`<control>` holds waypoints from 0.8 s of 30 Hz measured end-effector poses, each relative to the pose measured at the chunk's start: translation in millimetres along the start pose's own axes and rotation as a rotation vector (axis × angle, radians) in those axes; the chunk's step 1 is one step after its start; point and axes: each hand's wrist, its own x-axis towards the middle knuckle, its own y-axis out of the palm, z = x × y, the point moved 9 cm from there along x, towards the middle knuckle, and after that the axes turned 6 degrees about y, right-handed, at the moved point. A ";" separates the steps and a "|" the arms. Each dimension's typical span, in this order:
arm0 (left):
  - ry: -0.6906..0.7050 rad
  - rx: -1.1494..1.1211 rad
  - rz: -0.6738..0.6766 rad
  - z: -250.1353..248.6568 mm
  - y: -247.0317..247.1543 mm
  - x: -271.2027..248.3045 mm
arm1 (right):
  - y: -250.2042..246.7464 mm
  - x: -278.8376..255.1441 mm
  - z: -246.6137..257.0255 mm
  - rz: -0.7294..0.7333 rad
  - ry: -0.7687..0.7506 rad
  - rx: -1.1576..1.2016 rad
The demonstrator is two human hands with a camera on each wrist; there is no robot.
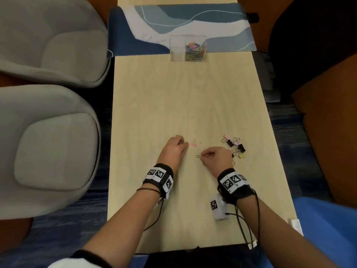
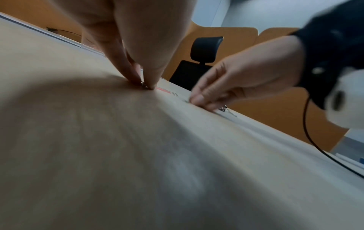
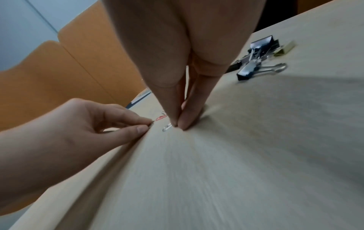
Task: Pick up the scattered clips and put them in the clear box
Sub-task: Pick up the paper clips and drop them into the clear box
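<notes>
Far up the table stands the clear box (image 1: 176,47), with a heap of coloured paper clips (image 1: 194,50) in its right compartment. On the wood near me lie a pink paper clip (image 1: 193,145) and a silver one (image 1: 199,146). My left hand (image 1: 187,145) pinches a small clip (image 3: 152,124) between thumb and forefinger, low at the table. Just to its right, my right hand (image 1: 202,155) pinches the end of another paper clip (image 1: 198,156) against the tabletop; in the right wrist view the silver clip (image 3: 167,127) sticks out from the fingertips (image 3: 185,123).
A pile of binder clips (image 1: 236,147), black, pink and yellow, lies right of my right hand. A blue patterned mat (image 1: 146,28) lies under the box's far side. Grey chairs (image 1: 48,147) line the table's left edge; cables hang from both wristbands.
</notes>
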 end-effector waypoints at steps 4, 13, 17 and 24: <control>0.004 0.041 0.015 -1.4 -3.4 -4.9 | -4.1 17.4 22.0 -0.085 -0.077 -0.019; -0.087 0.062 0.141 0.1 -5.4 4.6 | 39.7 -20.4 56.8 0.014 -0.477 -0.681; -0.096 0.064 0.187 5.1 -8.2 6.5 | 55.5 -36.6 60.8 0.027 -0.609 -1.162; -0.201 -0.047 0.174 20.3 -17.5 15.4 | 58.1 -31.8 64.1 0.229 -0.757 -1.284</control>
